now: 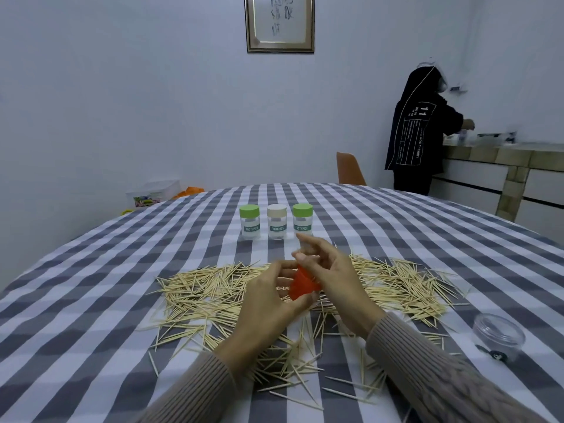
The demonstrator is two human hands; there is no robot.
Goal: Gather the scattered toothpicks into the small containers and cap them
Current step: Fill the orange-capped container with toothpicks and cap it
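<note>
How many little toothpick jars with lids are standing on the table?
3, in a row beyond the toothpick pile: left green-lidded jar, beige-lidded jar in the middle, right green-lidded jar. The hands may hide more.

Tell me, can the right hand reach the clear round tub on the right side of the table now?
Probably yes. The clear tub stands apart with nothing before it, but the right hand is busy on the red cap.

Pale wall (122, 87), framed calligraphy (280, 22), orange chair (349, 169), tiled counter (500, 160).

Dim, bluish, even light — edges bow outward, right-hand fingers (300, 239) perhaps motion-blurred.
</note>
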